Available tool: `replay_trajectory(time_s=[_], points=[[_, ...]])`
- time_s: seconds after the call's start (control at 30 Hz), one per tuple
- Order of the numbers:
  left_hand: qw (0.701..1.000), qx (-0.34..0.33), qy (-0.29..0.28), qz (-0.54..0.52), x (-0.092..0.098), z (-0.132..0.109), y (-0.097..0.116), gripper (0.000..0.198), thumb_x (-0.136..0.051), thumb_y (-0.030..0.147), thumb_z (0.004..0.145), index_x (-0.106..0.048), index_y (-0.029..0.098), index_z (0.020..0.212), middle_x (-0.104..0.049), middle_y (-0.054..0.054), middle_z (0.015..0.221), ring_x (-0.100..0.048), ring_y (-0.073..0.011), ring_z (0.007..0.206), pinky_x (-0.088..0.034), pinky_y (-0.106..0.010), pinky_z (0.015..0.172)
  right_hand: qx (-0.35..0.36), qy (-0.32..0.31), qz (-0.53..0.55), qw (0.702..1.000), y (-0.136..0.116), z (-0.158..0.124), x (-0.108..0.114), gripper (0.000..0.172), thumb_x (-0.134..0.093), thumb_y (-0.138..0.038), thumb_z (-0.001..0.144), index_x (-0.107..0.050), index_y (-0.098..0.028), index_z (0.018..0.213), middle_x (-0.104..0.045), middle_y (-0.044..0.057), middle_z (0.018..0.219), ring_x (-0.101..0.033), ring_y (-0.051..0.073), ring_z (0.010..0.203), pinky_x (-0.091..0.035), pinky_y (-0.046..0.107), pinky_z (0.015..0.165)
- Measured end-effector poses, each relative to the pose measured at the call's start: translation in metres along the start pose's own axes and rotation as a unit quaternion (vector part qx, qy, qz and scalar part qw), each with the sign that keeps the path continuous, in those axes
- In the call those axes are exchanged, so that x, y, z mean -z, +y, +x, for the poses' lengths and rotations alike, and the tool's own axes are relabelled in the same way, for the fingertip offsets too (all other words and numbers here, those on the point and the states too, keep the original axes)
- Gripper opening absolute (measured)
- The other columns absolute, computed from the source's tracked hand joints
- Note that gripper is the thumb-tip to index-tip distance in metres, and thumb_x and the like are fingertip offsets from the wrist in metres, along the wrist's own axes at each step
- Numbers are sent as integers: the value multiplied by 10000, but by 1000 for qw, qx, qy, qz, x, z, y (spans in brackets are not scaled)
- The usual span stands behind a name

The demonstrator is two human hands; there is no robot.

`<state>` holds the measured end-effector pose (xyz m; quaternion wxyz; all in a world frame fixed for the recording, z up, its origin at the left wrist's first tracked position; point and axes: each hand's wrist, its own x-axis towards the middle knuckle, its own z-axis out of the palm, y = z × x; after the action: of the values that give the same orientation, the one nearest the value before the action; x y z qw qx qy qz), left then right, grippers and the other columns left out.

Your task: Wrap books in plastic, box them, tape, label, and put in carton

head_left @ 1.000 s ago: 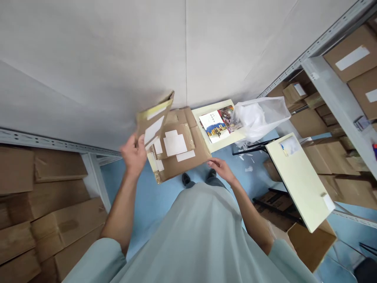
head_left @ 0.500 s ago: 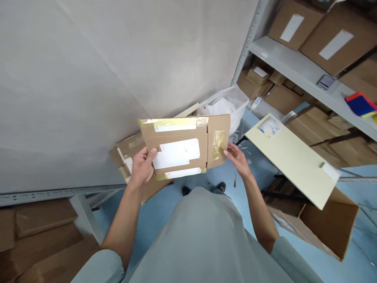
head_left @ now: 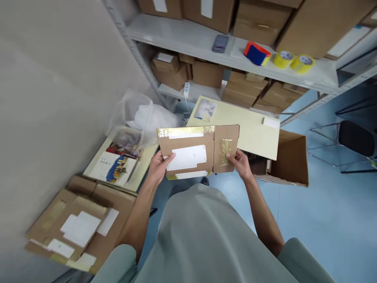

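Between my two hands is a flattened cardboard box [head_left: 193, 137], held up in front of my body with its labelled side toward me. White paper labels and strips of yellowish tape cover it, and a crease divides off its right part. My left hand [head_left: 159, 167] grips the left lower edge, thumb on top beside the middle label. At the right edge my right hand [head_left: 240, 162] pinches the cardboard, its thumb by a strip of tape. The fingers of both hands behind the cardboard are mostly hidden.
A pale tabletop [head_left: 235, 122] stands ahead, with an open carton [head_left: 290, 157] beside it. To the left are stacked flattened cardboard [head_left: 88, 220], magazines [head_left: 114, 167] and a white plastic bag [head_left: 150, 118]. The shelf [head_left: 182, 37] holds boxes, tape rolls [head_left: 284, 59] and a phone [head_left: 220, 43]. A chair [head_left: 355, 137] stands right.
My view has turned right, bringing the shelf and tabletop ahead of me. The flattened box stays in both hands, and my right thumb now lies further in on its face.
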<state>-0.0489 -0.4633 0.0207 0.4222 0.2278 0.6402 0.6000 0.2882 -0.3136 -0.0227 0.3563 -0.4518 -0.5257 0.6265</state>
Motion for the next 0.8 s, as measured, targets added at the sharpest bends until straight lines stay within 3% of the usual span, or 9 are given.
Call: replay_trajectory(time_s=[0.17, 0.33, 0.57, 0.7, 0.8], points=[[996, 25, -68, 46, -60, 51, -11, 773, -1037, 687, 616, -784, 185, 1145, -861, -120, 1104, -776, -358, 1159, -621, -453, 999, 6, 69, -22, 997, 16, 3, 52, 578, -899, -739, 838, -753, -258, 1123, -844, 87, 1112, -785, 293, 1045, -648, 462, 987], [984, 50, -161, 64, -110, 100, -17, 747, -1044, 608, 632, -770, 189, 1186, -858, -124, 1166, -768, -362, 1195, -598, -470, 1062, 1, 128, -58, 990, 32, 16, 82, 596, -833, -780, 872, -701, -273, 1157, -820, 102, 1175, -771, 289, 1114, -630, 471, 1060], [969, 54, -230, 78, -175, 181, -26, 635, -977, 526, 681, -723, 213, 1172, -836, -105, 1189, -741, -337, 1240, -553, -478, 1131, -55, 198, -110, 972, 40, 58, 104, 606, -792, -769, 863, -628, -275, 1172, -801, 122, 1204, -754, 314, 1162, -592, 516, 1102], [960, 73, -255, 89, -205, 235, -33, 586, -948, 500, 641, -710, 217, 1096, -830, -99, 1111, -736, -348, 1205, -561, -491, 1103, -74, 222, -116, 965, 29, 87, 111, 562, -810, -677, 856, -631, -278, 1208, -793, 125, 1269, -730, 333, 1253, -540, 559, 1186], [950, 76, -285, 104, -224, 273, -32, 537, -904, 461, 639, -715, 220, 1079, -828, -107, 1135, -728, -365, 1238, -541, -512, 1147, -81, 208, -119, 968, 16, 112, 108, 569, -792, -622, 876, -656, -280, 1309, -753, 128, 1427, -661, 350, 1409, -464, 595, 1275]])
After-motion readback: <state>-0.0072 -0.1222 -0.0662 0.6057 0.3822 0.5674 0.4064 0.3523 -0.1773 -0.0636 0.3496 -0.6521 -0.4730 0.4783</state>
